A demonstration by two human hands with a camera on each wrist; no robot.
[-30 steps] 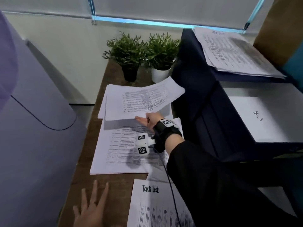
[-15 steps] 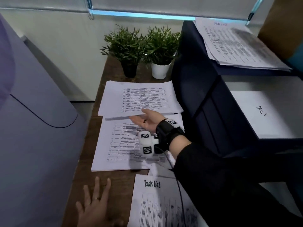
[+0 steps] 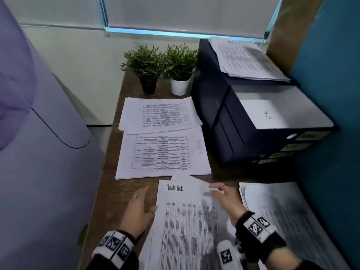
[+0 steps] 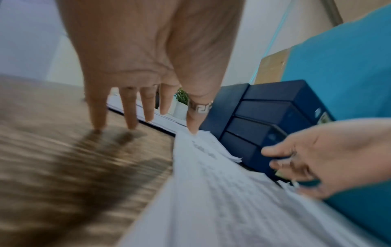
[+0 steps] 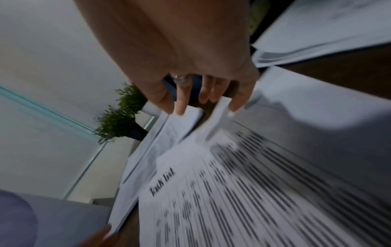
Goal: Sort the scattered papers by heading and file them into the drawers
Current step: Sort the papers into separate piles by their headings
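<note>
Papers headed "Task List" [image 3: 187, 221] lie on the wooden surface [image 3: 116, 191] between both hands. Left hand [image 3: 137, 209] rests flat, fingers [image 4: 130, 107] spread; right hand [image 3: 227, 199] touches the top corner, fingers relaxed. Dark drawer unit [image 3: 233, 133] holds 1 sheet [image 3: 261, 114] in its open drawer, a stack [image 3: 245, 59] on top.

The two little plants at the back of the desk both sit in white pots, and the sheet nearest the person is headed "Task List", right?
Not quite. Only the right plant sits in a white pot; the left plant is in a black pot, as the head view shows. The nearest sheet is indeed headed "Task List".
</note>
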